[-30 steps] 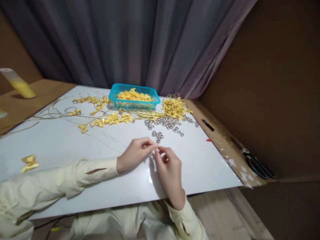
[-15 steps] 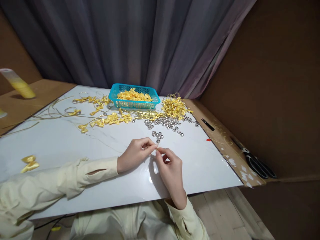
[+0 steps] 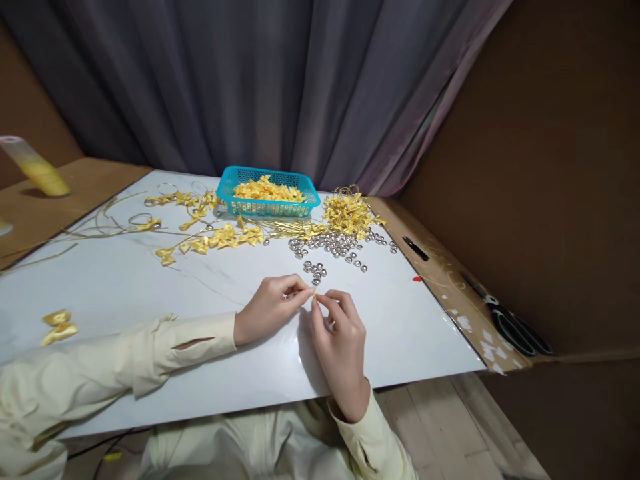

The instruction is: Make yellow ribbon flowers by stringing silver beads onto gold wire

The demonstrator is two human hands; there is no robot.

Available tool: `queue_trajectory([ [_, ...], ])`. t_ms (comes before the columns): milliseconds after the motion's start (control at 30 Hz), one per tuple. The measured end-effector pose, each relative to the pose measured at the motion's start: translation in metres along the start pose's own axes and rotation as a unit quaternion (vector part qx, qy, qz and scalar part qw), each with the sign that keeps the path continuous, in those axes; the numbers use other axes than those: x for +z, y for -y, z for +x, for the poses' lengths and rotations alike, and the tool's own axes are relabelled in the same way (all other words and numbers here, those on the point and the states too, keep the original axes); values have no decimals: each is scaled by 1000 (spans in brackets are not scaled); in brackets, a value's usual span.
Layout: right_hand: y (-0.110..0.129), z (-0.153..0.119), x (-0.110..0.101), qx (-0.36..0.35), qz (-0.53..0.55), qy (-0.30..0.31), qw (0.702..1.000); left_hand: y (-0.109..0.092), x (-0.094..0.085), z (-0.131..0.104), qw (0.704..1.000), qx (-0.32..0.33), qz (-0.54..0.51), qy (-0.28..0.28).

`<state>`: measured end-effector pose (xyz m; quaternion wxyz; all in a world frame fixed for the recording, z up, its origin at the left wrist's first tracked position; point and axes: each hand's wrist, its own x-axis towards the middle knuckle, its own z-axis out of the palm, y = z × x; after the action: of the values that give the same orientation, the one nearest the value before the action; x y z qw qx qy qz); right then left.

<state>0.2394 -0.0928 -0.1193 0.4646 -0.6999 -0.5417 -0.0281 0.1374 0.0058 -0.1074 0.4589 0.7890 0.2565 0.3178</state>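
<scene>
Pinching a tiny, unidentifiable piece [image 3: 314, 294], left hand [image 3: 269, 308] and right hand [image 3: 341, 343] keep narrow grips. Both are before the turquoise plastic basket [image 3: 313, 199].

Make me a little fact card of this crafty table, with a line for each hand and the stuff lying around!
Left hand: thumb and finger pinched; anything between them is too small to tell
Right hand: fingertips close to the left ones
Basket: blue, holding yellow bows
Silver pieces: scattered beyond the hands
Lone yellow bow: beside the left sleeve
Scissors: black handles, on the brown strip at the right
Curtain: dark, behind the table
</scene>
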Motion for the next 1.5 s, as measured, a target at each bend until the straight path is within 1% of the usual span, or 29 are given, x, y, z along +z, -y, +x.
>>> queue_trajectory([
  [100, 0, -3, 1, -51, -42, -25, 997, 0, 0, 0, 1000, 4, -2, 1],
  [167, 0, -3, 2, -75, -50, -21, 996, 0, 0, 0, 1000, 6, -2, -2],
  [233, -1, -3, 2, -81, -45, -10, 996, 0, 0, 0, 1000, 6, -2, -4],
  [333, -1, -2, 1, -66, -12, 5, 998, 0, 0, 0, 1000, 7, 5, -1],
  [433, -3, 0, -1, -24, 35, 26, 999, 2, -1, 0, 999, 22, 34, 11],
  [567, -4, 5, -6, 19, 61, 55, 996, 7, -2, -2, 989, 86, 119, 28],
  [700, -6, 8, -11, 35, 60, 65, 996, 12, -2, -6, 960, 193, 201, 38],
  [800, -7, 8, -12, 24, 48, 76, 996, 15, -2, -7, 926, 261, 268, 45],
  [900, -8, 8, -12, 9, 36, 89, 995, 16, -2, -7, 885, 317, 338, 41],
  [967, -8, 7, -12, 5, 28, 95, 995, 16, -3, -7, 858, 347, 377, 38],
  [1033, -7, 7, -12, 3, 20, 100, 995, 16, -4, -6, 837, 365, 406, 36],
  [1167, -7, 7, -12, -4, 7, 110, 994, 17, -4, -6, 816, 379, 436, 34],
  [1233, -8, 8, -12, -8, -5, 118, 993, 16, -4, -6, 816, 379, 434, 35],
  [1300, -9, 8, -14, -11, -19, 125, 992, 16, -3, -6, 830, 367, 419, 40],
  [1400, -10, 9, -16, -11, -29, 136, 990, 14, -2, -7, 873, 317, 364, 64],
  [1500, -9, 11, -17, 3, -21, 160, 987, 13, -1, -6, 920, 258, 282, 87],
])
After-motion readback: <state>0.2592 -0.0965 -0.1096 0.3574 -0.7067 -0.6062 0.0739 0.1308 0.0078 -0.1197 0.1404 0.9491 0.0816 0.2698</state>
